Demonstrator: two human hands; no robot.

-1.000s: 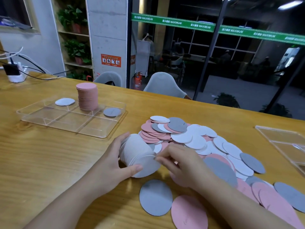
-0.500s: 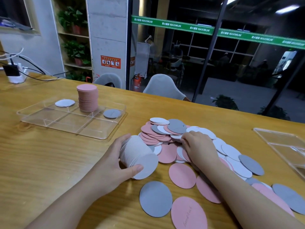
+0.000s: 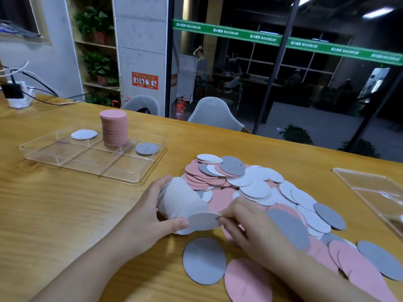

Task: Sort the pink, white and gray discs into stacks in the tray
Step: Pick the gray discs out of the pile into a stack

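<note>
Gripping white disc stack (image 3: 181, 201) in my left hand (image 3: 150, 216); right hand (image 3: 250, 227) pinches white disc (image 3: 204, 221) at stack's near end. Mixed disc pile (image 3: 261, 192) at 2 o'clock. Tray (image 3: 65, 158) at 10 o'clock: pink stack (image 3: 114, 129), white disc, gray disc (image 3: 146, 148).

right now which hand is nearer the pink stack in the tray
Left. The left hand grips a bundle of white discs just in front of the tray holding the pink stack; the right hand is further right.
</note>
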